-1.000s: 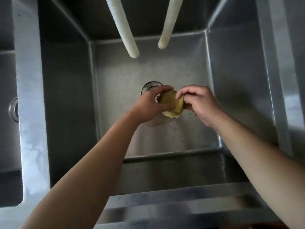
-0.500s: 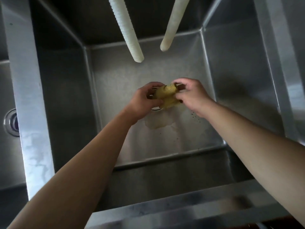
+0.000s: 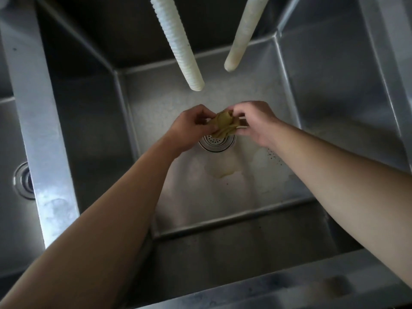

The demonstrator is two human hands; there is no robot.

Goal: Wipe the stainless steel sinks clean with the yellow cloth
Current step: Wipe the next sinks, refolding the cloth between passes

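**Yellow cloth bunched between two hands over sink drain**

A crumpled, mustard-yellow cloth [image 3: 224, 127] is held in the air above the round perforated metal drain strainer [image 3: 217, 143] of a deep stainless steel sink basin [image 3: 334, 85]. The left hand [image 3: 189, 128] pinches the cloth's left side between thumb and curled fingers; the right hand [image 3: 256, 123] grips its right side, fingers bent around the folds. Both bare forearms reach in from the near edge. A pale dried stain [image 3: 221, 169] and dark specks mark the basin floor just in front of the drain. Two white ribbed hoses [image 3: 176, 41] hang down over the far end. A steel divider [image 3: 40, 130] separates a second basin at left, whose drain [image 3: 24, 180] is partly visible
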